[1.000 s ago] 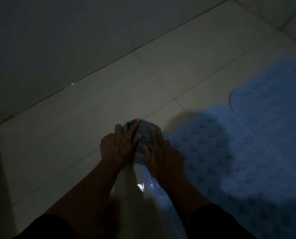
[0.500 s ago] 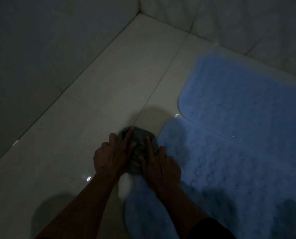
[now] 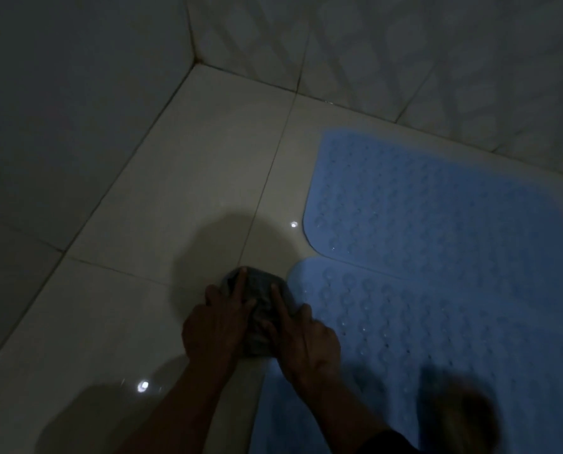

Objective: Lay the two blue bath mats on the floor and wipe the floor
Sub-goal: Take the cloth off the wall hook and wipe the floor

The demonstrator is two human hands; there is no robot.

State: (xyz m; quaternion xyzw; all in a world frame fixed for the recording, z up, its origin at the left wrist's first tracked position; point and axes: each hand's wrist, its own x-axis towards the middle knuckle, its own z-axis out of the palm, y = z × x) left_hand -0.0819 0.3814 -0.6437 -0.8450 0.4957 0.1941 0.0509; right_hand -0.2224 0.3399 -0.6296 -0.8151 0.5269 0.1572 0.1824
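In dim light a grey cloth (image 3: 261, 306) lies bunched on the white floor tiles (image 3: 188, 204). My left hand (image 3: 216, 329) and my right hand (image 3: 303, 342) press down on it side by side, fingers stretched forward over it. Two blue bath mats lie flat to the right: the far mat (image 3: 437, 204) runs along the back wall, and the near mat (image 3: 404, 339) sits beside my right hand, its left corner touching the cloth. The far mat's near edge overlaps the near mat.
Tiled walls (image 3: 404, 50) meet in a corner at the top centre, and the left wall (image 3: 60, 109) runs diagonally down the left side. Wet glints show on the floor (image 3: 142, 386). A dark blurred shape (image 3: 463, 417) sits at the lower right.
The view has swung so the wall corner and more of both mats show. Both hands still press the cloth, now pushed forward beside the near mat's corner.
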